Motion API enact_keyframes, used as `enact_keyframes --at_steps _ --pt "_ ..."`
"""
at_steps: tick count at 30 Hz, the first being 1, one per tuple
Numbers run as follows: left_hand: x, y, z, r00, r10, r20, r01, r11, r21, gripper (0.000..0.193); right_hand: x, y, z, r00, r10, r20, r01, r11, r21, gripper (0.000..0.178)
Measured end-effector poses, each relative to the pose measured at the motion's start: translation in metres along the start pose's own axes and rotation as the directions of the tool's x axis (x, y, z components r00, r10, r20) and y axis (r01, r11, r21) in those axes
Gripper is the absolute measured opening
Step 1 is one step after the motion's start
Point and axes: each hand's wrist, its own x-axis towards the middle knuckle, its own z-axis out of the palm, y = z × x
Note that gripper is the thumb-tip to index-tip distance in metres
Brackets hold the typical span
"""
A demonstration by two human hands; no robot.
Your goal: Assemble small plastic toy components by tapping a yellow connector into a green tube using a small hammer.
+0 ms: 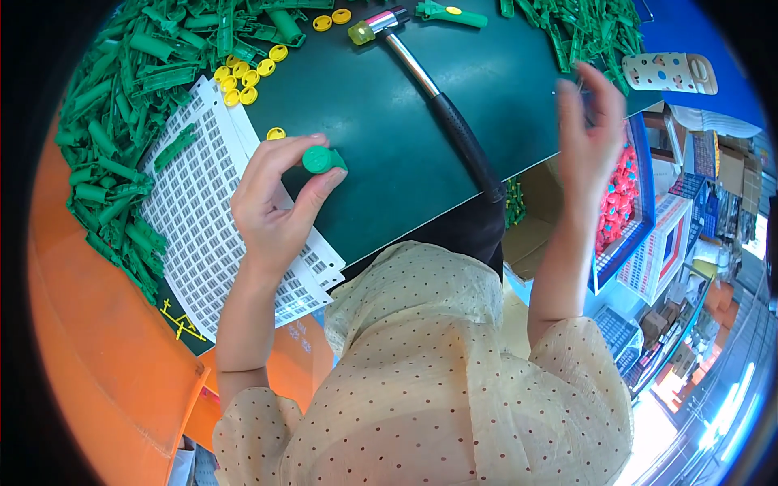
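Note:
My left hand point(271, 190) pinches a green plastic tube-like piece point(318, 159) between thumb and fingers, its round end turned up toward me. Under that wrist lie white sheets point(198, 219) printed with rows of small dark rectangles. My right hand point(590, 130) is raised over the table's right edge, near a pile of green plastic parts point(559, 32). Motion smears its fingers; a small thin glint shows between the fingertips, too faint to name. Between the hands lies a mallet point(429, 85) with a black grip and a yellow-and-metal head.
A large heap of green parts point(121, 105) covers the left side. Several yellow discs point(243, 77) lie by it. A green piece with a yellow spot point(451, 14) lies at the back. Right are a patterned case point(668, 73) and a crate point(640, 194) holding red pieces point(618, 194).

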Motion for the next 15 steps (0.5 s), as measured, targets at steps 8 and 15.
enact_keyframes --at_steps 8,15 --pt "-0.010 0.000 -0.014 0.964 0.065 -0.257 -0.091 0.992 -0.092 0.031 -0.024 -0.104 0.101 0.697 -0.645 0.313 0.546 0.760 0.352 0.031" --pt "-0.010 0.001 -0.012 0.965 0.007 -0.261 -0.041 0.991 -0.124 0.030 -0.032 -0.105 0.128 0.585 -0.687 0.430 0.582 0.726 0.367 0.031"
